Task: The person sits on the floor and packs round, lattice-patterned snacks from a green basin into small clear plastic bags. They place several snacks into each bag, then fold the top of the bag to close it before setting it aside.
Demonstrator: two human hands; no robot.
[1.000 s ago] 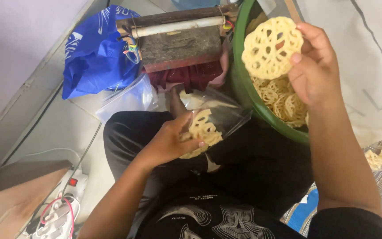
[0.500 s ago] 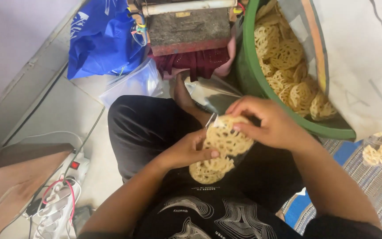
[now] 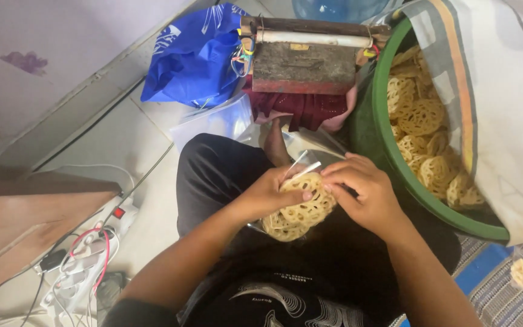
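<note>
Yellow lattice crackers in clear bag, left hand and right hand grips holding them, green tub beside.

Two hands, one green tub, one blue bag, many crackers.

a stack of round, pale yellow lattice crackers is lying over the person's lap, each disc pierced with many holes like a lotus slice. the stack is leaning at a tilt, its upper end sitting inside the mouth of a clear plastic bag whose thin film is showing as a glossy edge above the crackers. the left hand is cupping the stack from the left side, thumb resting on the top disc; the right hand is pressing fingertips against the stack's upper right edge, touching the bag.
</note>
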